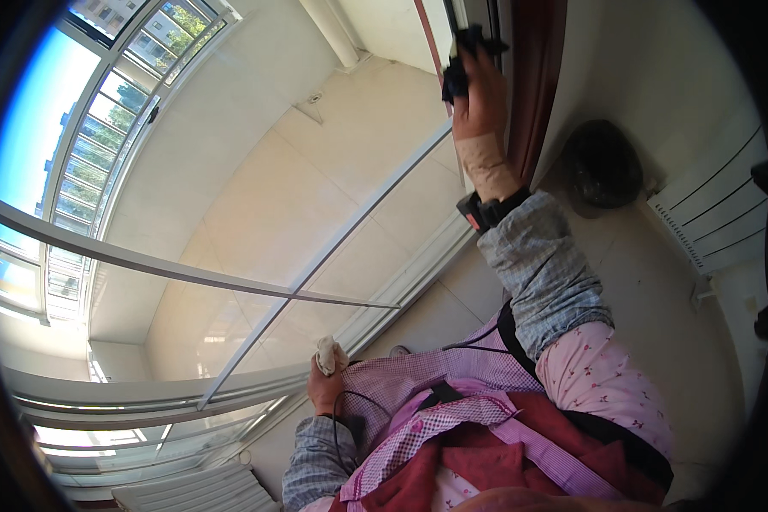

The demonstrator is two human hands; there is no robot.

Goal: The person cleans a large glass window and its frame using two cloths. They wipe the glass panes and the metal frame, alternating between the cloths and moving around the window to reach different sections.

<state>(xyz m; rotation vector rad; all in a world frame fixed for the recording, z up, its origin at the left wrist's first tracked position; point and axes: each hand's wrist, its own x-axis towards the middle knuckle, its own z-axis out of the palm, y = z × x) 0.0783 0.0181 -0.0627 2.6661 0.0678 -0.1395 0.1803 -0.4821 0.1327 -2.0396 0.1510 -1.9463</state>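
Observation:
My right hand [484, 96] is stretched far forward, its fingers closed around a black cloth [459, 75]. The cloth lies against the dark upright edge strip [494, 29] of the door frame, beside a reddish-brown wooden jamb [537, 77]. Down by my left side, my left hand [325, 387] grips a crumpled off-white cloth [331, 356]. That hand is near the glazed sliding door [358, 256], whose pale bars cross in front of me; I cannot tell whether it touches the door.
Beyond the glass are a tiled floor [281, 205] and windows [112, 128]. A black-lined bin [605, 163] stands right of the jamb, near a white radiator [710, 211]. Another ribbed radiator [195, 489] is at lower left. A thin black cable [336, 422] loops by my left wrist.

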